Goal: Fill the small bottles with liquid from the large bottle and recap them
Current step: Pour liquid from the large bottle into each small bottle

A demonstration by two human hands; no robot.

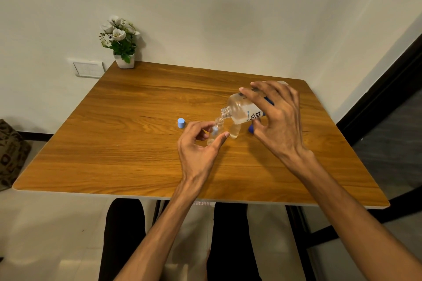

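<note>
Wooden bench (137, 143) stands in a white corner. Near its right edge my right hand (277, 118) grips the tilted large bottle (243, 109), neck over a small bottle (215, 131) gripped by my left hand (199, 148); a blue cap (181, 123) lies left.

table (137, 134): glossy wood-grain | large bottle (239, 108): clear plastic, probably | cap (181, 123): matt blue plastic
</note>
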